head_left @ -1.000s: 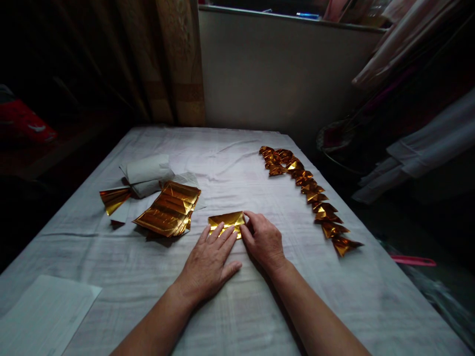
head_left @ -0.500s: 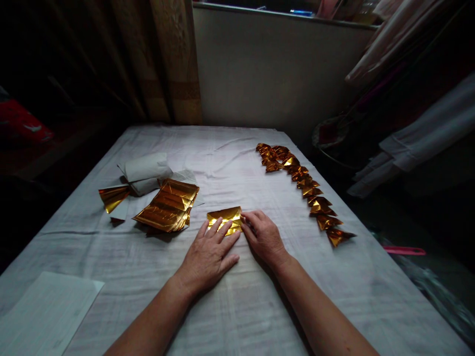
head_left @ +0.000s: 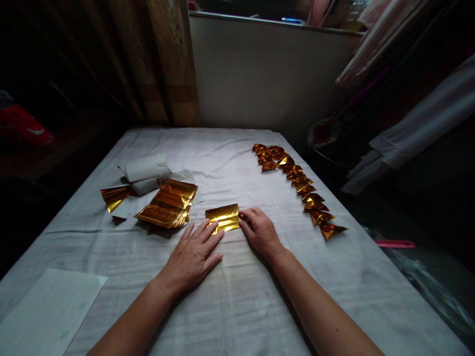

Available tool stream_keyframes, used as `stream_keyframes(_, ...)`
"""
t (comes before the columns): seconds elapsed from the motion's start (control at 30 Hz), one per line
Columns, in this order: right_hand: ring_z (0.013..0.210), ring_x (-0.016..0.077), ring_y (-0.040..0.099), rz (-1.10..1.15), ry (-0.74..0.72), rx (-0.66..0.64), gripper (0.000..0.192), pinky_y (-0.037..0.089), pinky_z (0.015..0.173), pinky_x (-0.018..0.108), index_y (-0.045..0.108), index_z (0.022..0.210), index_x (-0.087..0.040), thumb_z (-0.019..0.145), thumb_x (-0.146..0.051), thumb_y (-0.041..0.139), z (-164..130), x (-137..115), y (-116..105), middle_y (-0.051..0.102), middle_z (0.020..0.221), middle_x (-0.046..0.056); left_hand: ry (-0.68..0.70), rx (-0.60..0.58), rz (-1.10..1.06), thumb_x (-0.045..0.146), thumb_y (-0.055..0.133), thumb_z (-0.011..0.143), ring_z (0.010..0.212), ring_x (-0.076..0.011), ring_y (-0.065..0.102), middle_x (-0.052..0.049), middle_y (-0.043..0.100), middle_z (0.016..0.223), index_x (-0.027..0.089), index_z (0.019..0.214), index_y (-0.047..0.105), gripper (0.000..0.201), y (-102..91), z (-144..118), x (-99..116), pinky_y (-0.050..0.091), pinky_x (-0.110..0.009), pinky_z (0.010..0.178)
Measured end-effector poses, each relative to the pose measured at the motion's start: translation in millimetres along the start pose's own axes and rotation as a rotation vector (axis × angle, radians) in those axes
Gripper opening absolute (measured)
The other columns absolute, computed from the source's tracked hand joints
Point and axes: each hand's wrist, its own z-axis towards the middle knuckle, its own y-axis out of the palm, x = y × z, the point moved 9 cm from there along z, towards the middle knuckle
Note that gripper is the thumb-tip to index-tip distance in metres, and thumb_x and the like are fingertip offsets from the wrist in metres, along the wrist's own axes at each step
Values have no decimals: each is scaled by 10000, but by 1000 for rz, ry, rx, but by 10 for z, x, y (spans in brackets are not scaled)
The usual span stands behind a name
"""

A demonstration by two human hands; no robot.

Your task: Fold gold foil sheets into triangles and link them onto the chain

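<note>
A creased, folded sheet of gold foil paper [head_left: 223, 213] lies flat on the cloth-covered table in front of me. My left hand [head_left: 195, 252] rests palm down with fingers spread, its fingertips over the sheet's lower left edge. The thumb and fingers of my right hand [head_left: 261, 231] pinch the sheet's right edge. Left of it is a stack of gold foil sheets [head_left: 167, 205], fanned a little. Down the table's right side runs a row of several folded gold foil pieces [head_left: 303, 189].
Crumpled white paper [head_left: 146, 169] and a loose gold scrap [head_left: 116, 197] lie behind the stack. A white sheet [head_left: 55, 311] is at the front left. Hanging clothes [head_left: 415, 128] and a pink handle [head_left: 395, 244] are beyond the right table edge. A curtain [head_left: 174, 64] hangs behind.
My left hand has slid left and slightly down, baring more of the foil sheet. My right hand stays at the sheet's right edge. The view has shifted slightly.
</note>
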Motion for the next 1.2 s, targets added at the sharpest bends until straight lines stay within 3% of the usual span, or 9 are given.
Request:
stream_keyframes(0.3, 915, 218, 607, -91, -14, 26, 206, 492, 842, 334, 677, 1067, -193, 913, -198, 540, -15, -49, -36, 668, 983, 88, 5, 50, 79, 500, 400, 993, 1421, -279, 384, -52, 471, 1516, 247, 1471, 439, 543, -36, -208, -88, 187, -504, 1204)
stream_keyframes(0.43, 1111, 271, 568, -275, -74, 77, 269, 442, 929, 402, 678, 1142, -187, 930, -213, 516, -83, -308, -86, 648, 1206, 137, -2, 64, 79, 491, 404, 993, 1416, -279, 394, -52, 475, 1513, 248, 1465, 447, 533, -35, -202, -66, 192, -506, 1201)
stream_keyframes(0.53, 1331, 274, 447, -272, -198, -54, 334, 349, 1066, 429, 634, 1257, -214, 942, -252, 528, -169, -598, 91, 566, 1404, 106, 3, 79, 91, 487, 405, 993, 1412, -274, 398, -52, 485, 1506, 239, 1459, 456, 530, -43, -201, -55, 193, -495, 1202)
stream_keyframes(0.63, 1383, 249, 415, -243, -227, -263, 437, 261, 1149, 468, 523, 1399, -233, 977, -344, 499, -269, -719, 325, 526, 1464, 70, 12, 98, 117, 493, 400, 994, 1407, -267, 405, -54, 492, 1500, 228, 1463, 450, 542, -48, -205, -51, 192, -486, 1203)
stream_keyframes(0.73, 1445, 244, 333, -275, -178, -377, 543, 157, 1198, 517, 402, 1488, -214, 998, -442, 439, -347, -638, 398, 408, 1547, 81, 24, 117, 133, 488, 401, 994, 1403, -262, 409, -49, 497, 1496, 233, 1464, 448, 537, -50, -209, -50, 193, -480, 1201)
stream_keyframes(0.87, 1483, 254, 253, -350, -80, -420, 618, 127, 1203, 548, 342, 1521, -190, 996, -512, 399, -431, -383, 290, 305, 1589, 102, 38, 129, 153, 482, 380, 1003, 1396, -267, 420, -42, 499, 1495, 224, 1451, 465, 524, -36, -216, -50, 205, -479, 1189)
stream_keyframes(1.03, 1478, 264, 266, -406, 4, -390, 605, 140, 1197, 552, 356, 1517, -190, 995, -493, 407, -507, -188, 148, 279, 1594, 105, 38, 157, 145, 488, 383, 1001, 1385, -267, 436, -61, 518, 1477, 213, 1460, 452, 540, -34, -235, -65, 220, -476, 1182)
stream_keyframes(1.2, 1447, 266, 331, -419, 23, -265, 542, 205, 1184, 513, 419, 1482, -179, 994, -415, 433, -496, -182, 89, 388, 1555, 109, 33, 173, 132, 470, 406, 998, 1382, -259, 442, -64, 526, 1470, 218, 1447, 469, 518, -56, -239, -67, 224, -475, 1184)
